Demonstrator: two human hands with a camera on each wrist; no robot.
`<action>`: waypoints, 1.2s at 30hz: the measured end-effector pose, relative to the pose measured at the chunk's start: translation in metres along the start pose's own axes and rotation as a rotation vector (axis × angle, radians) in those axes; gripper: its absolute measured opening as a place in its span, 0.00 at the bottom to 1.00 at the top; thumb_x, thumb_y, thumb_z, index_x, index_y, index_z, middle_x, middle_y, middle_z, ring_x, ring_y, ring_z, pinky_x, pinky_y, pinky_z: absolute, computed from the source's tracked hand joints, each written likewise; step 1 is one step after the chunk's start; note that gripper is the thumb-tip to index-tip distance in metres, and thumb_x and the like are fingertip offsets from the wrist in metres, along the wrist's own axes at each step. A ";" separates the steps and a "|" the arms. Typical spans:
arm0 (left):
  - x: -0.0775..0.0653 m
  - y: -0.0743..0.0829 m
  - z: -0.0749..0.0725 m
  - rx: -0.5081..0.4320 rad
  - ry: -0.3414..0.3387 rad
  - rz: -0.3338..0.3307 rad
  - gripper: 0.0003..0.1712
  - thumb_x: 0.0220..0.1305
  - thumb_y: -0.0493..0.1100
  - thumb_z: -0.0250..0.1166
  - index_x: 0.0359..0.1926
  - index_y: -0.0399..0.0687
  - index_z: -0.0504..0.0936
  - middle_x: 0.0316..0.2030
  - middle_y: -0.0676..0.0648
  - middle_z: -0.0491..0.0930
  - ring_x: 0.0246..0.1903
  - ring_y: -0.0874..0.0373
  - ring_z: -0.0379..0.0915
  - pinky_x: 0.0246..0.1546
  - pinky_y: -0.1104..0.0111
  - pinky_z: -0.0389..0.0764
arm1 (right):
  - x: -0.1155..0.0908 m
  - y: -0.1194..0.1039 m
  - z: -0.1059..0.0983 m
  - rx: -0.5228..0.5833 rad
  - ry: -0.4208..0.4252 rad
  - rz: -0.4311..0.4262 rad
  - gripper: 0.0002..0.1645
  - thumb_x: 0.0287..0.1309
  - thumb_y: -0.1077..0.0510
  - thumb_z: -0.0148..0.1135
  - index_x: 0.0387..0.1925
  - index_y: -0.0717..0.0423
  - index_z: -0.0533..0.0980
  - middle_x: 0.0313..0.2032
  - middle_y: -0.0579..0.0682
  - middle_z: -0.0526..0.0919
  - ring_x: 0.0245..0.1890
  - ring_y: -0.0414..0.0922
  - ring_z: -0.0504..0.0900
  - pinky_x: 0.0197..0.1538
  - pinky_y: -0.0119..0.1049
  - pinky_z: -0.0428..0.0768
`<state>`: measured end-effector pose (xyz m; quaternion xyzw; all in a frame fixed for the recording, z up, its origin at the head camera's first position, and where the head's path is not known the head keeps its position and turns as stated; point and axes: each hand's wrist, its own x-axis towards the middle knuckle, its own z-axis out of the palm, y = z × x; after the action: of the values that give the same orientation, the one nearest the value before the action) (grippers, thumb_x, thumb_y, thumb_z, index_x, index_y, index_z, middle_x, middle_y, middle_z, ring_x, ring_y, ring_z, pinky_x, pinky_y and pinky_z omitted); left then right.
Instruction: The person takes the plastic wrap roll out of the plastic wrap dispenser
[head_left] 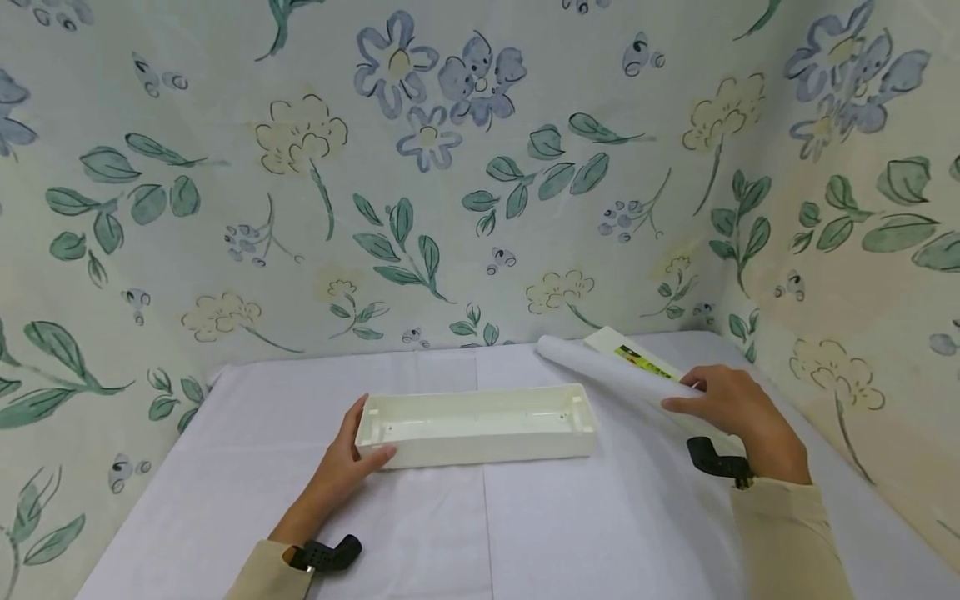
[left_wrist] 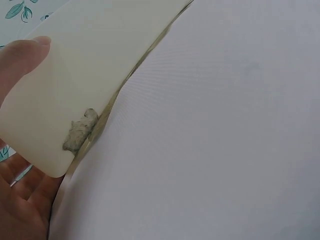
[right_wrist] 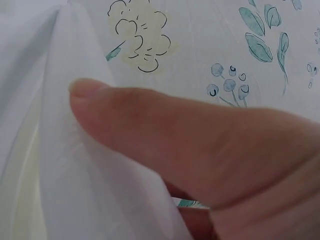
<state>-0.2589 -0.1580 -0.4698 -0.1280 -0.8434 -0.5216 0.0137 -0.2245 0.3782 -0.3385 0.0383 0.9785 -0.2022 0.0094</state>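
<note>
The left hand [head_left: 343, 468] grips a long, cream-coloured, rectangular plastic tray [head_left: 487, 451] by its left end. The thumb lies on the outside of the tray's near wall, close to the left corner, and the other fingers go round the short end. The tray is open at the top, near the middle of the white-covered table [head_left: 420, 533], its long sides roughly parallel to the table's back edge. In the left wrist view a grey patch [left_wrist: 81, 131] marks the near wall by its lower edge.

Toward the table's right edge, the right hand [head_left: 731, 410] pinches a raised fold of thin white cloth [head_left: 615, 377], the thumb along its near face. Just behind the fold, toward the back right corner, lies a flat white box [head_left: 606, 339] with a yellow-green label [head_left: 643, 362], partly covered.
</note>
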 end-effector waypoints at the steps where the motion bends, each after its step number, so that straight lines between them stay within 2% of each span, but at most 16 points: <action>1: 0.000 -0.001 0.000 -0.001 -0.001 0.004 0.56 0.59 0.54 0.69 0.76 0.60 0.41 0.73 0.42 0.52 0.69 0.43 0.52 0.65 0.44 0.58 | 0.000 0.000 0.000 0.000 -0.003 0.002 0.41 0.47 0.36 0.70 0.49 0.66 0.76 0.42 0.64 0.80 0.36 0.55 0.75 0.31 0.42 0.73; 8: -0.001 -0.005 0.001 0.005 0.000 0.016 0.56 0.59 0.54 0.69 0.76 0.60 0.41 0.72 0.41 0.53 0.67 0.43 0.56 0.62 0.45 0.62 | 0.000 0.001 0.002 0.017 -0.039 0.040 0.39 0.46 0.37 0.72 0.48 0.65 0.75 0.41 0.64 0.78 0.35 0.55 0.74 0.29 0.39 0.74; 19: -0.001 -0.004 0.001 0.004 0.001 0.016 0.57 0.58 0.55 0.69 0.76 0.56 0.40 0.73 0.40 0.51 0.68 0.42 0.54 0.62 0.43 0.62 | 0.001 0.006 0.008 0.032 -0.063 0.041 0.38 0.46 0.40 0.73 0.48 0.64 0.73 0.42 0.64 0.78 0.34 0.54 0.74 0.28 0.39 0.73; 29: -0.001 -0.001 0.001 -0.014 0.000 0.005 0.57 0.58 0.54 0.70 0.76 0.61 0.40 0.73 0.41 0.52 0.69 0.42 0.53 0.64 0.43 0.59 | 0.002 0.008 0.010 0.037 -0.095 0.060 0.37 0.46 0.41 0.73 0.46 0.64 0.72 0.43 0.65 0.77 0.37 0.56 0.73 0.31 0.41 0.72; 34: -0.011 0.026 -0.001 -0.016 -0.002 0.006 0.55 0.60 0.47 0.69 0.76 0.50 0.41 0.72 0.36 0.52 0.68 0.38 0.54 0.63 0.42 0.59 | 0.003 0.009 0.012 0.029 -0.098 0.057 0.36 0.46 0.42 0.73 0.45 0.64 0.72 0.43 0.64 0.76 0.38 0.57 0.73 0.31 0.41 0.72; 36: -0.013 0.032 -0.001 -0.020 -0.004 0.011 0.54 0.60 0.45 0.68 0.76 0.46 0.41 0.71 0.34 0.52 0.68 0.37 0.53 0.63 0.41 0.58 | 0.003 0.009 0.012 0.024 -0.099 0.055 0.36 0.46 0.42 0.73 0.46 0.64 0.71 0.42 0.64 0.76 0.37 0.56 0.73 0.31 0.41 0.71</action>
<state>-0.2389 -0.1482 -0.4433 -0.1340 -0.8375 -0.5296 0.0138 -0.2272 0.3820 -0.3537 0.0552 0.9730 -0.2152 0.0631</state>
